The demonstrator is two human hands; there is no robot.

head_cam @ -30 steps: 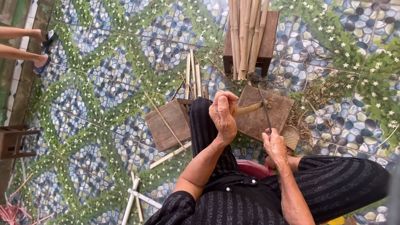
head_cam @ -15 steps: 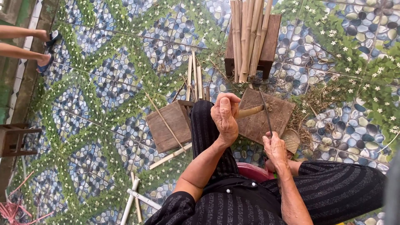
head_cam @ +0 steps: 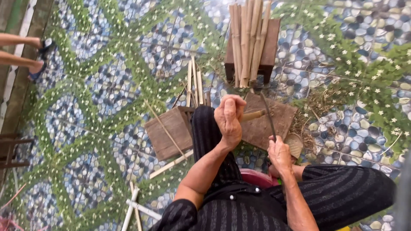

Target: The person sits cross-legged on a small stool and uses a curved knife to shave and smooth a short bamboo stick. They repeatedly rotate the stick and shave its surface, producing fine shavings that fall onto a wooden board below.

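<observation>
While the left hand (head_cam: 230, 119) grips bamboo (head_cam: 252, 115) (over the board (head_cam: 274, 122)), open floor (head_cam: 98, 85) lies left.

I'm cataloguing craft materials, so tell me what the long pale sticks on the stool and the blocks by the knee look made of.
The sticks look like bamboo: pale tan, straight, matte, faintly jointed. The stool and the blocks look like raw, unfinished wood: dull brown, grainy. The left hand grips a similar tan piece.

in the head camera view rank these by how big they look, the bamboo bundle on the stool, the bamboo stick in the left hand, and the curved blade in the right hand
1. Bamboo bundle, clearly largest.
2. Curved blade, long but thin.
3. Bamboo stick: only a short end shows past the left hand, so its full size is unsure.
</observation>
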